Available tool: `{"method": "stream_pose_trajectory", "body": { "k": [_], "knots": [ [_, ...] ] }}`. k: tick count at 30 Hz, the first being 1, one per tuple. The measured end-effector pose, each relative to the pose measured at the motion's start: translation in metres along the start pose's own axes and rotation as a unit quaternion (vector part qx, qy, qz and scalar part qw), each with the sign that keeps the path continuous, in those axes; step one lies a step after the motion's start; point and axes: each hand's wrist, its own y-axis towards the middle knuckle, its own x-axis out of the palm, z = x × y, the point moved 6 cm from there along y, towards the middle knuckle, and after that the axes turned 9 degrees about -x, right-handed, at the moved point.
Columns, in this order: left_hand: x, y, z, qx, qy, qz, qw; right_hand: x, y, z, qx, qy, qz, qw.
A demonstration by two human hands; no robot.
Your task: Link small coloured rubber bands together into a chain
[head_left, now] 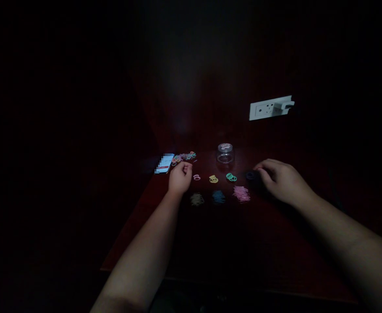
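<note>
My left hand [180, 177] is closed, its fingers curled beside a mixed pile of small colourful hair ties [186, 156]; whether it holds anything is hidden. My right hand [280, 178] has its thumb and fingers drawn together right next to a dark hair tie [249, 175]; what is between the fingertips I cannot make out. Between my hands lie pink hair ties [196, 177], yellow hair ties [213, 178] and green hair ties [231, 177] in a row. Nearer me are heaps of thin small bands: pale yellowish [197, 199], blue [219, 197] and pink [241, 194].
A clear jar with a lid [225, 154] stands behind the row. On the left lies a lit phone [164, 163] near the edge of the dark red table [243, 256]. A white wall socket [271, 108] with a plug is at the back right. The surroundings are very dark.
</note>
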Motion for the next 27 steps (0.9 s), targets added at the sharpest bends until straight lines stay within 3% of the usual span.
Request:
{"method": "stream_pose_trajectory", "body": {
  "k": [3,7,21,27],
  "knots": [
    [0.004,0.015,-0.031,-0.060,0.050,0.006,0.997,-0.003,-0.001,-0.002,0.005,0.012,0.014,1.000],
    [0.018,0.027,-0.048,-0.075,0.082,-0.022,0.994,-0.005,-0.001,-0.004,0.016,0.028,0.027,0.999],
    [0.063,0.073,-0.049,-0.006,0.125,-0.128,0.984,-0.002,0.002,-0.008,0.012,0.043,0.036,0.998],
    [0.067,0.075,-0.047,0.012,0.124,-0.135,0.983,-0.010,0.001,-0.001,0.033,0.031,0.071,0.996]
  ]
}}
